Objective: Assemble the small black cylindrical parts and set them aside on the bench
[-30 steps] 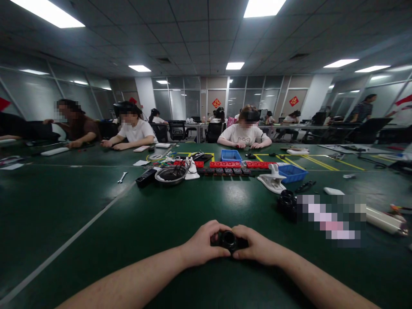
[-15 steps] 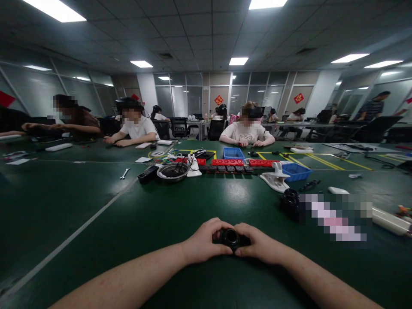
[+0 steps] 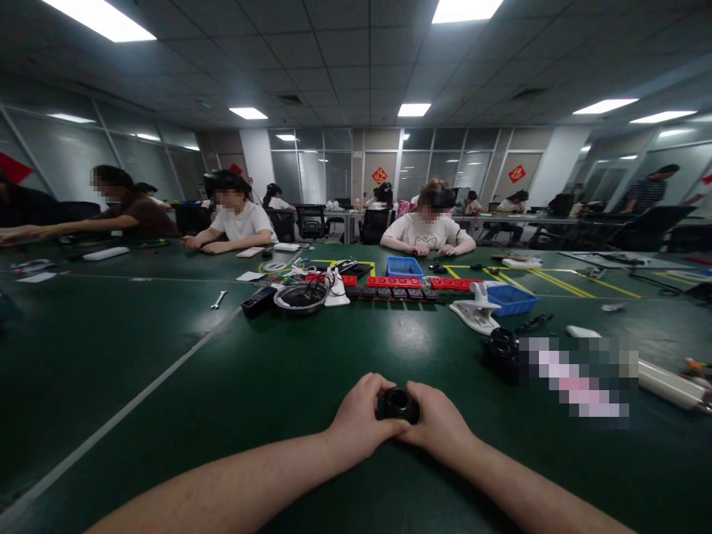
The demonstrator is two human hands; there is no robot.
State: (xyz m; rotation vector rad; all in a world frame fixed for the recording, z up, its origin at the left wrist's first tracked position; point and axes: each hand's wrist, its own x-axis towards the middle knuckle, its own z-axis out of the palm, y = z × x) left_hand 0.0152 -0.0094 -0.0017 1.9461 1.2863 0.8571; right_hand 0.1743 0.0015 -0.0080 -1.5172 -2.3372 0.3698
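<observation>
A small black part with a round opening (image 3: 399,400) sits between my two hands, low in the middle of the head view. My left hand (image 3: 363,415) is wrapped round its left side, thumb along the near edge. From the right, my right hand (image 3: 438,417) grips the other side, its thumb close to the left thumb. The part's underside and most of my fingertips are hidden. Dark green tabletop (image 3: 267,393) surrounds both hands.
A black object (image 3: 501,354) lies to the right, near a white clamp-like stand (image 3: 477,310) and a blue tray (image 3: 509,299). Farther off are red strips (image 3: 394,282), a round metal dish (image 3: 301,297), a black box (image 3: 259,301) and a wrench (image 3: 219,300). People sit across the table.
My hands have closed in tighter round the black part, and the right hand has shifted slightly left. At the far left, a person's arms now stretch farther left.
</observation>
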